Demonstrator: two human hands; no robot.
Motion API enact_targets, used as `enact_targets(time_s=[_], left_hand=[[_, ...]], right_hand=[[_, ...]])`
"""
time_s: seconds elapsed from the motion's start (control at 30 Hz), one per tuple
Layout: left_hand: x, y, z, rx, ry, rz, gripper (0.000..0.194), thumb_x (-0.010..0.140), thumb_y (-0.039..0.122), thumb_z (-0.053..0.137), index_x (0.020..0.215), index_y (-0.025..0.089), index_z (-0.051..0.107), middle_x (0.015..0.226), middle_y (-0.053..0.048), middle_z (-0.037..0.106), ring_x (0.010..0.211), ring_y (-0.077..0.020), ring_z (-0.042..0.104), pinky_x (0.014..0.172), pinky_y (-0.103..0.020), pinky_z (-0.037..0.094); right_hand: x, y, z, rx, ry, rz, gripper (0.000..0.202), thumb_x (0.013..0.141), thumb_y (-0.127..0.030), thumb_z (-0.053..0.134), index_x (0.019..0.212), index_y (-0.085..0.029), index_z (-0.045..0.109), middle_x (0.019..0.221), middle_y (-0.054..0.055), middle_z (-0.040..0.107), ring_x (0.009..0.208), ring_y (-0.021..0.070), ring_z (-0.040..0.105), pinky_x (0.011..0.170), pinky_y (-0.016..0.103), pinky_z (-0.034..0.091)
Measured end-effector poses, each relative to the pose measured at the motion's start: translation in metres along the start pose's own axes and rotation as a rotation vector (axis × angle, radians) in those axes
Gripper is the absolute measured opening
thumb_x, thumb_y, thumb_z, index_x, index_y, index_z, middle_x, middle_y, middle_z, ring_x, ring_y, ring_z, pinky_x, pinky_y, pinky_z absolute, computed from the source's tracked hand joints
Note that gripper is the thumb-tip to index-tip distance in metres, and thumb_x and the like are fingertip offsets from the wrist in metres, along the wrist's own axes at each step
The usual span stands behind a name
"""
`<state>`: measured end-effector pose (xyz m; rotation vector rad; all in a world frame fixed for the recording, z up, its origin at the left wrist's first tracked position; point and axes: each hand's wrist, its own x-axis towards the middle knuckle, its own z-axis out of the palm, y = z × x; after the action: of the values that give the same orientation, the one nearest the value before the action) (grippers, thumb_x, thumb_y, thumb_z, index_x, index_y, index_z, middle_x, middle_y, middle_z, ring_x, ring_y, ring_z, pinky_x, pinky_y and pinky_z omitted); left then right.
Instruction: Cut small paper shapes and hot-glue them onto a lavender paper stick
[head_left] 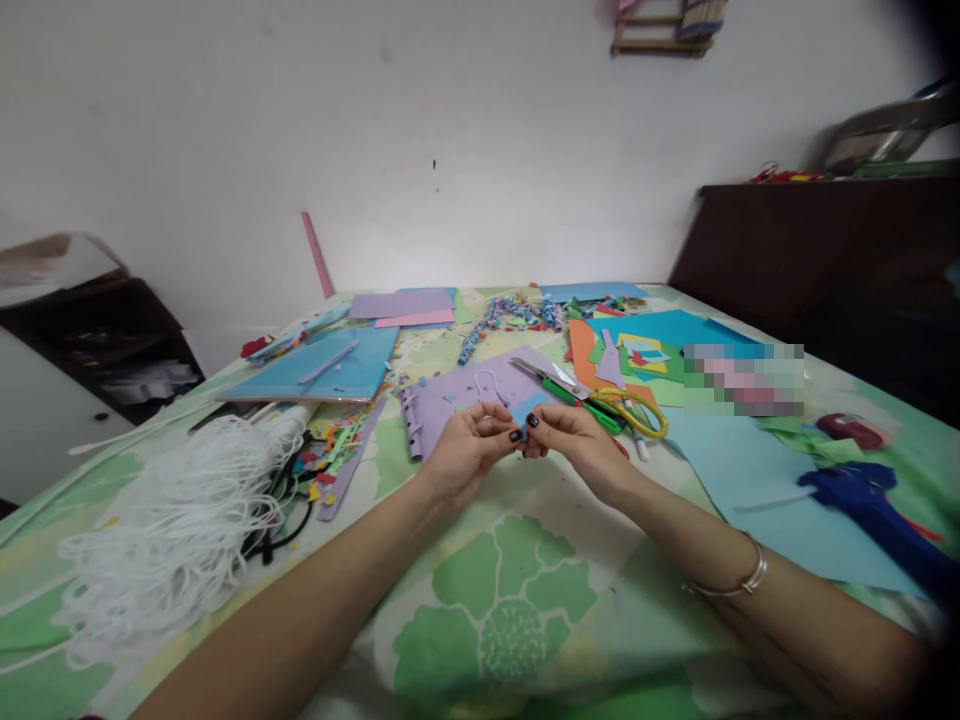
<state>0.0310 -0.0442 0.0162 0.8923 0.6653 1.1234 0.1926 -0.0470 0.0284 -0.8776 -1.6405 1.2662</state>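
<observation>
Scissors [592, 392] behind hands, blue scrap [529, 407] pinched.

Your left hand [469, 450] and right hand [574, 440] are bare, forearms unsleeved. Your fingernails [515, 435] carry dark polish. A thin silver bangle [739, 580] circles your right wrist, at four o'clock from the hand.

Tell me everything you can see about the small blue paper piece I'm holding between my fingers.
The small blue paper piece is a light blue scrap, thin and flat like craft paper, roughly four-sided with an angled top edge. It is held up off the table, pinched at its lower edge by the fingertips of the left hand and right hand. Behind it lies a purple sheet. Its lower part is hidden by the fingers.
</observation>
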Motion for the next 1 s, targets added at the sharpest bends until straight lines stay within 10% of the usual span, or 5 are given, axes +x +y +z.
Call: enact_targets(time_s=[0.43, 0.73, 1.0], left_hand=[[0.000, -0.001, 0.001, -0.014, 0.015, -0.022, 0.042, 0.050, 0.015, 0.086, 0.078, 0.012, 0.055, 0.065, -0.002, 0.068, 0.063, -0.0131, 0.065, 0.069, -0.025, 0.047], [-0.002, -0.001, 0.003, 0.070, 0.096, 0.000, 0.040, 0.050, 0.017, 0.086, 0.075, 0.012, 0.056, 0.067, -0.003, 0.069, 0.066, -0.0126, 0.066, 0.071, -0.025, 0.049], [-0.005, 0.003, 0.008, 0.096, 0.087, 0.031, 0.039, 0.053, 0.018, 0.085, 0.078, 0.013, 0.055, 0.068, -0.002, 0.070, 0.063, -0.0125, 0.067, 0.069, -0.025, 0.050]], right_hand=[[0.002, 0.008, 0.000, -0.036, 0.009, -0.014, 0.033, 0.083, -0.046, 0.054, 0.065, -0.018, 0.054, 0.059, 0.000, 0.055, 0.058, 0.0127, 0.051, 0.059, 0.027, 0.037], [-0.003, 0.007, 0.001, -0.928, 0.206, -0.269, 0.017, 0.084, -0.022, 0.045, 0.067, -0.020, 0.047, 0.060, 0.001, 0.052, 0.056, 0.0135, 0.046, 0.055, 0.027, 0.029], [-0.004, 0.009, -0.002, -1.086, 0.224, -0.392, 0.020, 0.090, -0.024, 0.040, 0.073, -0.019, 0.049, 0.068, 0.005, 0.054, 0.066, 0.0176, 0.049, 0.062, 0.029, 0.032]])
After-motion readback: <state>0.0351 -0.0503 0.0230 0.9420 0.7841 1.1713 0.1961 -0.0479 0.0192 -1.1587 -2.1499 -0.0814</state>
